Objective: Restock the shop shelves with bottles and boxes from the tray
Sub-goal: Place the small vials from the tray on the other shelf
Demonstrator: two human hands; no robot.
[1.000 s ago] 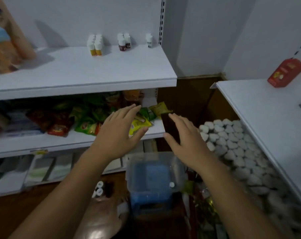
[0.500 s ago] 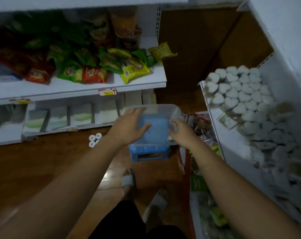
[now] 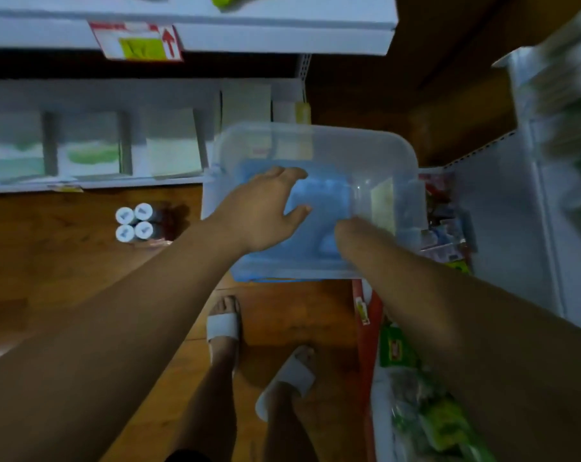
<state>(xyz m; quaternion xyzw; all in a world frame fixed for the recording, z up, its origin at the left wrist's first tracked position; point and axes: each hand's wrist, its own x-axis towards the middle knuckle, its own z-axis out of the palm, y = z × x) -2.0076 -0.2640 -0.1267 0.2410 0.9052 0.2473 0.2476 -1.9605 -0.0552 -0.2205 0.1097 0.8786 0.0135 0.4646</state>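
A clear plastic tray [image 3: 410,168] sits on a blue stool [image 3: 249,273] in front of me. My left hand [image 3: 262,208] reaches into the tray with fingers spread and holds nothing. My right hand [image 3: 354,230] dips into the tray beside it, its fingers pointing down and hidden from me. A pale box [image 3: 382,203] stands against the tray's right wall, just past my right hand. Several white-capped bottles [image 3: 134,223] stand in a cluster on the wooden floor left of the tray.
A white shelf with a price label [image 3: 139,41] runs overhead at the top left, and pale boxes [image 3: 169,151] line the bottom shelf behind the tray. A second white shelf unit [image 3: 502,228] with packets stands at the right. My feet in white sandals [image 3: 224,328] are below.
My head has tilted further down and closer to the tray. Both hands have gone from the tray's rim down into it.
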